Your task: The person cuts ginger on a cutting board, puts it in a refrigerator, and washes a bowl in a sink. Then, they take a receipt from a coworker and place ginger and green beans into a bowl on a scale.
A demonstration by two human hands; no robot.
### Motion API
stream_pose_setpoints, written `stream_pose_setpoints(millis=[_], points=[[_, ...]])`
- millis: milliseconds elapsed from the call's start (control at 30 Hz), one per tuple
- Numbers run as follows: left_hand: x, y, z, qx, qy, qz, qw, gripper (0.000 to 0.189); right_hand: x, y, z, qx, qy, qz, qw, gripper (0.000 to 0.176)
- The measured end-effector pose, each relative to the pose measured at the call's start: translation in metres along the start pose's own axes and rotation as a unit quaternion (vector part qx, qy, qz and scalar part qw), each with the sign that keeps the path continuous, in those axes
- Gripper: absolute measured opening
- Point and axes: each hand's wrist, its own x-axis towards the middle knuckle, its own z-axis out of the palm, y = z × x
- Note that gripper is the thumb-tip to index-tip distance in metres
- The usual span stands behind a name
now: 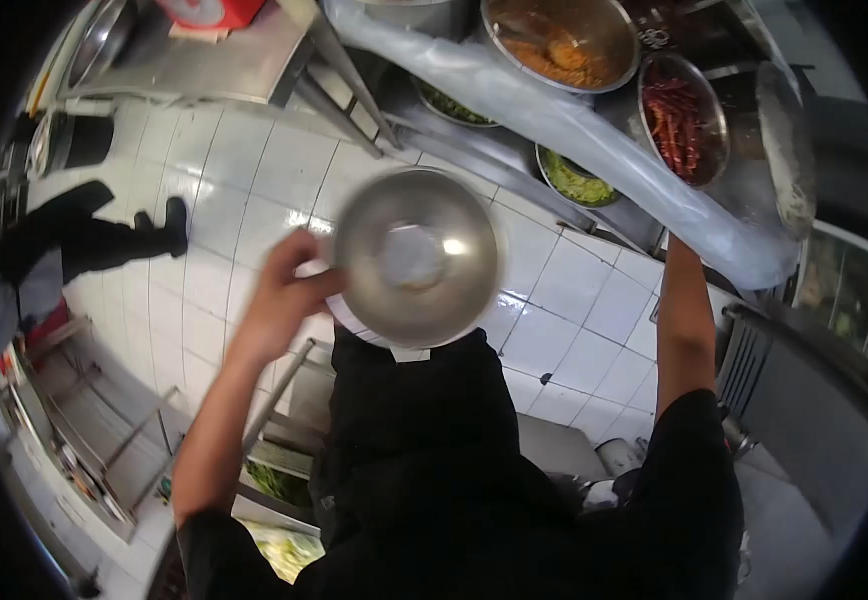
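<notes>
My left hand (289, 285) grips the rim of a round steel bowl (419, 255), held up over my black-clad chest. The bowl looks blurred, and a pale patch shows in its bottom. My right forearm (684, 320) reaches up to the steel counter, where its hand is hidden under a sheet of clear plastic (594, 130). On that counter stand a bowl of orange food (559, 40) and a bowl of red chillies (682, 120).
Two bowls of green food (576, 180) (454, 105) sit on a lower shelf. Another person's black-trousered legs (104, 235) stand on the white tiled floor (224, 170) at left. A steel table (214, 60) is at top left, and trays of greens (279, 485) lie below.
</notes>
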Motion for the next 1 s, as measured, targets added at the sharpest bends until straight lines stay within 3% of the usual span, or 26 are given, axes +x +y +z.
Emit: stream_pose_setpoints(millis=[200, 467, 700, 800, 1000], points=[[0.070, -0.041, 0.153, 0.000, -0.104, 0.046, 0.994, 0.017, 0.002, 0.024, 0.009, 0.012, -0.004, -0.019, 1.000, 0.056], [0.130, -0.058, 0.265, 0.009, -0.037, 0.162, 0.986, 0.015, 0.011, 0.037, 0.020, 0.041, 0.009, -0.029, 0.999, 0.053], [0.149, -0.056, 0.316, 0.096, 0.065, 0.206, 0.972, 0.010, 0.007, 0.057, 0.022, 0.058, 0.015, -0.018, 0.998, 0.051], [0.157, -0.053, 0.317, 0.125, -0.039, 0.141, 0.981, 0.034, 0.005, 0.059, 0.026, 0.056, 0.014, -0.009, 0.998, 0.050], [0.155, -0.049, 0.335, 0.102, -0.022, 0.112, 0.988, 0.038, 0.001, 0.055, 0.028, 0.058, 0.021, 0.005, 0.998, 0.048]])
